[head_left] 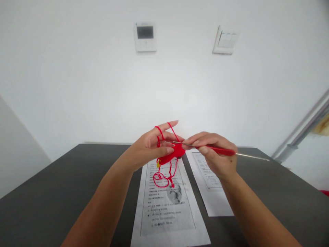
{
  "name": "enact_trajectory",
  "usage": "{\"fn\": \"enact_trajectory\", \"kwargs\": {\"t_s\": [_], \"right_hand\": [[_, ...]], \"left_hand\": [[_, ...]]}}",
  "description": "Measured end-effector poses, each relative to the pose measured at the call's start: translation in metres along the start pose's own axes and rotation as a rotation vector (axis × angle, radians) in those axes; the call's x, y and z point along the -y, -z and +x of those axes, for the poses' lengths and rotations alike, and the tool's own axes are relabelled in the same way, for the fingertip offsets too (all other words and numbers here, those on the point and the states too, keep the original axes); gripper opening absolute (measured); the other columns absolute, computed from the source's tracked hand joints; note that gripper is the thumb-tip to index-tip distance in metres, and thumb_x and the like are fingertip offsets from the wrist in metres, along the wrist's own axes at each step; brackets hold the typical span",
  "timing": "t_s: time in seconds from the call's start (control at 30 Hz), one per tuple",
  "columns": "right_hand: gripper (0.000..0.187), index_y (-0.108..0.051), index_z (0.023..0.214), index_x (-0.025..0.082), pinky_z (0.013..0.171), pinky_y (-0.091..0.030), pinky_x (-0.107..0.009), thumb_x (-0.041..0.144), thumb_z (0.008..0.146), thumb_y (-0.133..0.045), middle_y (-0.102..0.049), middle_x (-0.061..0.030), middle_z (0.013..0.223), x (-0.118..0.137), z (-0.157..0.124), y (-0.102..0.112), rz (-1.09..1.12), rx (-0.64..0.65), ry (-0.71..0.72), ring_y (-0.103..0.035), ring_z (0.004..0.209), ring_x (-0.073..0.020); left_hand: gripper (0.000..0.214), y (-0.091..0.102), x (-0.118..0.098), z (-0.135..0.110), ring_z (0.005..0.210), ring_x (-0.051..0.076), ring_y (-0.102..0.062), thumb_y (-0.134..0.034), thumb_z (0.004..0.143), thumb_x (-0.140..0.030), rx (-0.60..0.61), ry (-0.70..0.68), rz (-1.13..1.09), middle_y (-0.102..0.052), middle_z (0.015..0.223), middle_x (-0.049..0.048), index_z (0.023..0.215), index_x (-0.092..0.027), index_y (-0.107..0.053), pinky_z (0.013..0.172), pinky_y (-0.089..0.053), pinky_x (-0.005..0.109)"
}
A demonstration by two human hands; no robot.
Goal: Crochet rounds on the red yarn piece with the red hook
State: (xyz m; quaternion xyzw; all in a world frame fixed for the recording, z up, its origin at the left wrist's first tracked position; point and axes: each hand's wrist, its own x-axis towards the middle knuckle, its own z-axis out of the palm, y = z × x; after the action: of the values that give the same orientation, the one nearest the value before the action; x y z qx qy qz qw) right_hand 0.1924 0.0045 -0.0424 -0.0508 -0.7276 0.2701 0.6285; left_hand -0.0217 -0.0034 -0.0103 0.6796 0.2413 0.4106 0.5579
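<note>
My left hand (151,144) pinches a red crochet piece (168,157) between thumb and fingers. Red yarn (174,130) loops over its raised index finger and runs down to the work. In my right hand (214,147) is a crochet hook (222,150) with a red handle and metal ends, gripped like a pen. Its left tip meets the top of the crochet piece; the other metal end points right. A yellow stitch marker (158,163) hangs at the piece's left edge. Loose red yarn (161,185) dangles below, over a printed sheet.
Two printed sheets lie on the dark table (102,164): one sheet (169,219) below my hands, with text and a grey picture, another sheet (216,202) partly behind my right arm. A white wall carries a panel with a screen (145,44) and a switch plate (226,39).
</note>
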Motion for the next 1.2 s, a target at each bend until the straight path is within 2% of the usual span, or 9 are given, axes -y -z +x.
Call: {"fn": "enact_trajectory", "kwargs": {"t_s": [0.17,0.37,0.57,0.7,0.97,1.2], "right_hand": [[0.019,-0.075,0.101,0.026,0.079,-0.060,-0.035,0.014,0.089,-0.065,-0.077,-0.0034,0.099,0.000,0.000,0.000,-0.057,0.041,0.006,-0.072,0.091,-0.0184],[0.022,-0.074,0.103,0.028,0.080,-0.059,-0.034,0.014,0.089,-0.065,-0.076,-0.0036,0.102,0.002,0.001,0.000,-0.137,0.080,0.032,-0.072,0.093,-0.0183],[0.024,-0.072,0.106,0.027,0.081,-0.059,-0.036,0.012,0.089,-0.063,-0.075,-0.0060,0.108,0.004,0.002,0.001,-0.240,0.171,0.076,-0.071,0.096,-0.0197],[0.025,-0.072,0.105,0.026,0.082,-0.059,-0.034,0.011,0.088,-0.064,-0.076,-0.0049,0.106,0.004,0.002,0.000,-0.247,0.153,0.072,-0.072,0.096,-0.0184],[0.016,-0.075,0.098,0.026,0.079,-0.062,-0.035,0.017,0.089,-0.066,-0.078,-0.0040,0.102,0.000,0.001,0.000,-0.056,0.086,-0.031,-0.073,0.091,-0.0184],[0.010,-0.073,0.096,0.024,0.082,-0.062,-0.036,0.021,0.091,-0.065,-0.077,-0.0040,0.103,-0.002,0.002,0.005,0.117,0.120,-0.154,-0.074,0.092,-0.0180]], "left_hand": [[0.083,-0.004,0.000,0.002,0.091,0.020,-0.066,-0.081,0.070,-0.022,-0.064,-0.003,0.015,-0.069,0.100,0.0066,0.145,-0.024,-0.044,0.079,-0.050,0.031],[0.076,-0.007,-0.004,0.002,0.074,0.012,-0.060,-0.079,0.070,-0.016,-0.137,0.028,-0.069,-0.062,0.082,-0.0021,0.140,-0.023,-0.050,0.074,-0.048,0.026],[0.077,-0.006,-0.006,0.001,0.072,0.010,-0.057,-0.079,0.069,-0.015,-0.131,0.028,-0.077,-0.060,0.080,-0.0028,0.140,-0.020,-0.050,0.074,-0.047,0.025],[0.071,-0.004,-0.007,0.001,0.072,0.011,-0.058,-0.079,0.070,-0.016,-0.142,0.039,-0.031,-0.061,0.078,-0.0019,0.136,-0.019,-0.054,0.073,-0.047,0.026],[0.065,-0.005,-0.009,-0.002,0.069,0.009,-0.057,-0.079,0.072,-0.018,-0.174,0.035,-0.022,-0.062,0.080,-0.0014,0.133,-0.019,-0.056,0.065,-0.046,0.023],[0.064,-0.003,-0.011,-0.003,0.068,0.011,-0.056,-0.077,0.071,-0.019,-0.161,0.062,0.021,-0.062,0.079,-0.0018,0.132,-0.017,-0.056,0.066,-0.044,0.026]]}}
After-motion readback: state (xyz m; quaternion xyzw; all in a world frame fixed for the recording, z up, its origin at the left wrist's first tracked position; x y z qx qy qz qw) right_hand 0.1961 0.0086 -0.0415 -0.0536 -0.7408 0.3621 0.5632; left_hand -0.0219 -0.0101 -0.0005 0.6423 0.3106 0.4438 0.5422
